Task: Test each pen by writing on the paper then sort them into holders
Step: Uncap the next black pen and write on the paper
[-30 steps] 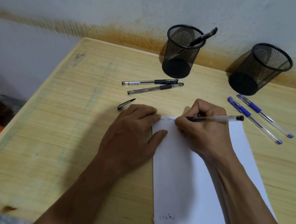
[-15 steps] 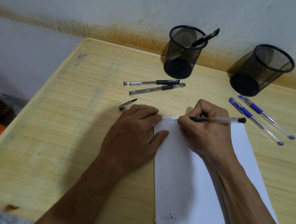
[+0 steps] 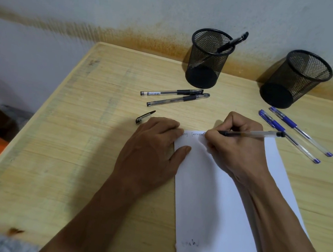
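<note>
Nearest the camera, a white sheet of paper [image 3: 214, 206] lies on the wooden table [image 3: 61, 165], its long side running away from the person, with a small dark scribble close to its near edge. Both forearms reach over the table towards the sheet's far end. The left hand [image 3: 151, 151] lies flat with relaxed fingers, palm down, pressing the paper's far left corner; its thumb rests on the sheet and it holds nothing. The right hand [image 3: 236, 147] sits on the far part of the paper with its fingers curled round a clear-barrelled pen [image 3: 253, 134], the tip touching the sheet at the end of a line of handwriting and the black end cap pointing out to the right. Just beyond the left hand's knuckles, a loose black pen cap [image 3: 145, 117] lies on the wood. Farther off and left of centre, two black pens [image 3: 175, 98] lie side by side, nearly parallel. To the right, past the paper's corner, two blue pens [image 3: 293, 133] lie together at a slant. At the far edge, against the stained wall, stand two black mesh holders: the left holder [image 3: 209, 59] has one black pen [image 3: 232, 42] leaning out of it, and the right holder [image 3: 296, 79] stands tilted in view, its contents not discernible.
</note>
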